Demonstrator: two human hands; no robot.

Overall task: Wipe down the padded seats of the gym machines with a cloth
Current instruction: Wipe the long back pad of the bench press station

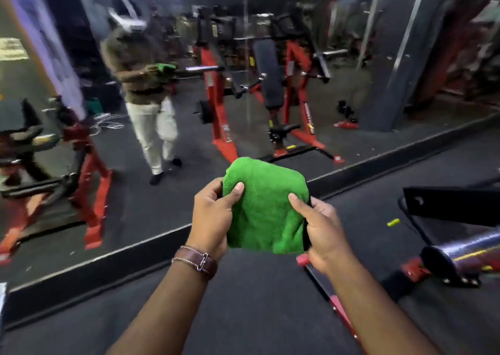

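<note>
Fluffy, matt green cloth [266, 208], deep pile like microfibre. Brown stitched leather strap [198, 260] with a metal buckle. Glossy wall mirror [243, 56]; dull dark floor [257, 300], possibly rubber. Painted red frame [335, 307].

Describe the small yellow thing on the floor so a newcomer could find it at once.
Start at the wall mirror and follow its base to the right, then drop onto the dark floor. The small yellow object lies there, right of the right hand and below the black machine plate. Nothing else on that patch of floor is yellow; what it is cannot be told.
</note>
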